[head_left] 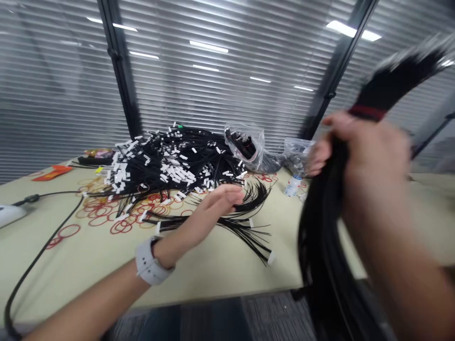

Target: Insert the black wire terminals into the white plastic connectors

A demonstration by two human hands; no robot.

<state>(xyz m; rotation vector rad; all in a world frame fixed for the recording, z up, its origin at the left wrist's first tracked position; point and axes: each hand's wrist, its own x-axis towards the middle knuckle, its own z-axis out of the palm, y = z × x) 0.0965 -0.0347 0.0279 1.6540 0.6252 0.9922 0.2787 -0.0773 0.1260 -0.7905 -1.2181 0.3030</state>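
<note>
My right hand (373, 156), blurred by motion, is wrapped around a thick bundle of black cables (327, 208) raised at the right of the head view. A dark red band circles the bundle just above my fist; its upper end is pale and smeared, and its lower part hangs past the table's front edge. My left hand (220, 201), with a light watch strap on the wrist, reaches over the table with fingers stretched out and nothing seen in them. Below and beside it lie several loose black cables (245, 232) with white connectors.
A large heap of black cables (199, 147) with white tags covers the back of the table (213, 279). Red and yellow rubber bands (103, 208) are scattered before it. Clear plastic bags (263, 151), one holding cable bundles, and a small bottle (293, 184) stand farther right.
</note>
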